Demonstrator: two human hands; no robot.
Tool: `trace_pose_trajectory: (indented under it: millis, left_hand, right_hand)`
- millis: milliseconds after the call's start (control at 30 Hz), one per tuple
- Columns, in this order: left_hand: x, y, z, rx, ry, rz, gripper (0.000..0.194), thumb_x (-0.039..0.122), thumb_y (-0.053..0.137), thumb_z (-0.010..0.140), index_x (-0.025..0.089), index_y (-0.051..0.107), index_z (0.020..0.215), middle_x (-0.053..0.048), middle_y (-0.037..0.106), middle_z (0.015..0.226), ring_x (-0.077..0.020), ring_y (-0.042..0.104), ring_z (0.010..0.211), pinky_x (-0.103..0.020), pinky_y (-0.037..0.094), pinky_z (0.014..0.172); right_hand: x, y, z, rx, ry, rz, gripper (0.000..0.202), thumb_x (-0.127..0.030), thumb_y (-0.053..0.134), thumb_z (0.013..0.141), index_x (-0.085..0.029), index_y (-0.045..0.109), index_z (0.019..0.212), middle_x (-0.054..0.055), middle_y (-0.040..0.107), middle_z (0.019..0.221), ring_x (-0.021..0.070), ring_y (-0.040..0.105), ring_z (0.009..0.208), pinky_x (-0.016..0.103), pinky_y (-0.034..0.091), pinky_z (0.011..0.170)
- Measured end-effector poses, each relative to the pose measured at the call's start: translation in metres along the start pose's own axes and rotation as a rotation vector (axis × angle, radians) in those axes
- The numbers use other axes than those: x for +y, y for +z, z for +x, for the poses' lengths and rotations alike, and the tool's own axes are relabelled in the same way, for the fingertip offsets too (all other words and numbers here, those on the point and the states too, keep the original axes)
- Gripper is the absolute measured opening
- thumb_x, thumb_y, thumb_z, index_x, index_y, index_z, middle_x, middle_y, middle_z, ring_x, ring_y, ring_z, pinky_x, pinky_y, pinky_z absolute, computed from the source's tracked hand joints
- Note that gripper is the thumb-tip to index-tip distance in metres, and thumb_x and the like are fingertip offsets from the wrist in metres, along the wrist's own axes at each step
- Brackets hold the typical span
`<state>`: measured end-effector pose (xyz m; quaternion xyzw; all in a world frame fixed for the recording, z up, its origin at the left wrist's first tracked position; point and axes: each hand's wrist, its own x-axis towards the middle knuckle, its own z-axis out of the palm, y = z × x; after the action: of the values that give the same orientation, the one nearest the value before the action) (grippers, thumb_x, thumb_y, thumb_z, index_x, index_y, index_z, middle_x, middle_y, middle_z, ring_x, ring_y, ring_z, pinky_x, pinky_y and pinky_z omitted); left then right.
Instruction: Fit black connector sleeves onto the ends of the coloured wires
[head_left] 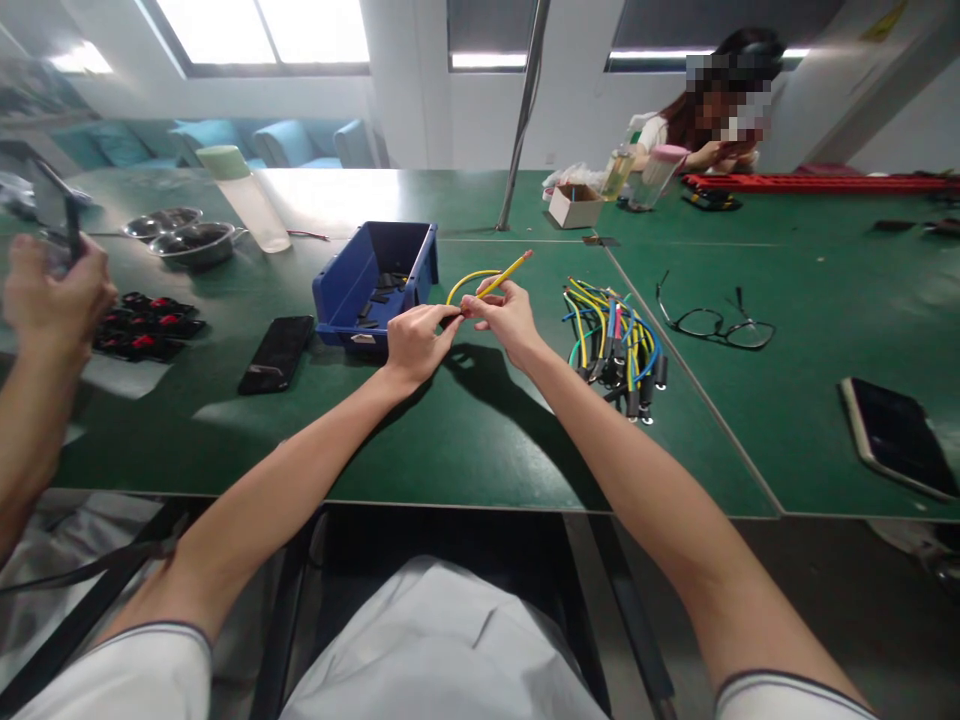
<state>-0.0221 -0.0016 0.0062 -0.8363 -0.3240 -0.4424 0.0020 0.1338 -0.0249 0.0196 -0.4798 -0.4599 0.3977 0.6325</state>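
Note:
My left hand (420, 343) and my right hand (508, 318) meet above the green table, just right of a blue plastic bin (352, 338). Between them is a yellow wire (504, 275), bent in a loop, one end pointing up to the right. The fingers of my right hand are closed around it. My left fingers pinch at a small dark piece by the wire's other end, too hidden to name. Short black sleeves (385, 290) lie inside the bin. To the right rests a bundle of yellow, blue and green wires (607, 335) with black sleeves and ring terminals.
A black phone (276, 354) lies left of the bin, another phone (900, 435) at far right. Eyeglasses (724, 328) sit beyond the wire bundle. Metal bowls (193, 245), a bottle (247, 200) and a pole (521, 120) stand farther back. Another person's hand (56, 300) holds a phone at left.

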Motion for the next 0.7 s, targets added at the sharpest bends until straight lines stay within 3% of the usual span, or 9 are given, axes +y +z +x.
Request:
trace_pose_trajectory:
  millis: [500, 700]
  left_hand:
    - [-0.0001, 0.0032, -0.0021, -0.077, 0.031, -0.044, 0.020, 0.029, 0.057, 0.091, 0.019, 0.070, 0.100, -0.006, 0.074, 0.099, -0.0180, 0.068, 0.090, -0.029, 0.050, 0.083]
    - [0.0020, 0.0025, -0.0023, -0.063, 0.022, -0.043, 0.019, 0.029, 0.057, 0.090, 0.019, 0.070, 0.100, -0.005, 0.074, 0.097, -0.0176, 0.069, 0.087, -0.028, 0.050, 0.080]
  right_hand:
    - [0.0014, -0.0020, 0.0014, -0.010, 0.096, 0.070, 0.037, -0.030, 0.079, 0.062, -0.021, 0.051, 0.085, -0.004, 0.065, 0.067, 0.0105, 0.064, 0.058, 0.018, 0.048, 0.049]
    - [0.0004, -0.0028, -0.0016, -0.060, 0.120, 0.135, 0.035, -0.026, 0.079, 0.061, -0.021, 0.052, 0.084, -0.005, 0.064, 0.068, 0.0101, 0.063, 0.060, 0.021, 0.052, 0.055]
